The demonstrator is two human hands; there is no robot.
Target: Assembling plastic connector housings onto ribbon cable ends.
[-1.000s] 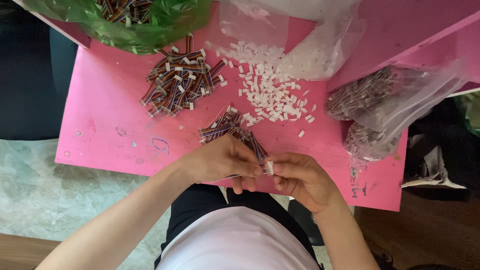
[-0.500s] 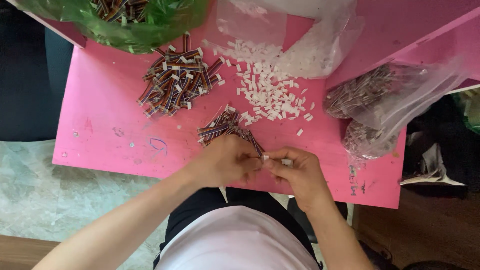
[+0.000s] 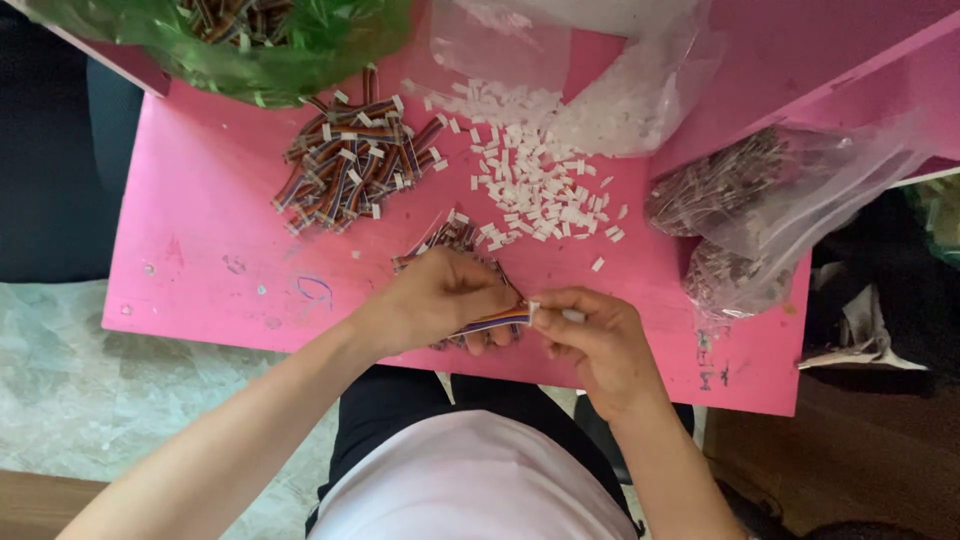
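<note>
Pink bench (image 3: 200, 230) carries everything you need: your left hand (image 3: 440, 300) is closed around a short striped ribbon cable (image 3: 492, 321), pinching it so one end points toward your right hand (image 3: 595, 340). The right-hand grip is clenched on a small white connector (image 3: 534, 311) pressed against that cable end, right at the near edge of the bench in front of your lap.

To seat it well, I would say keep the cable flat and straight in the left-hand grip, hold it close to the tip so it cannot buckle, and push the connector on squarely rather than at an angle. Keep your elbows in, since the loose bundle of cables (image 3: 455, 240) lies just behind your left hand and the scattered white connectors (image 3: 540, 190) sit a little further back.

The finished pile of cables (image 3: 350, 165) rests near the green bag (image 3: 270, 40); clear bags (image 3: 780, 200) lie to your right.

Compared with half a second ago, your two hands have drawn a touch closer together, and the cable now shows more plainly between them; the piles have not shifted
</note>
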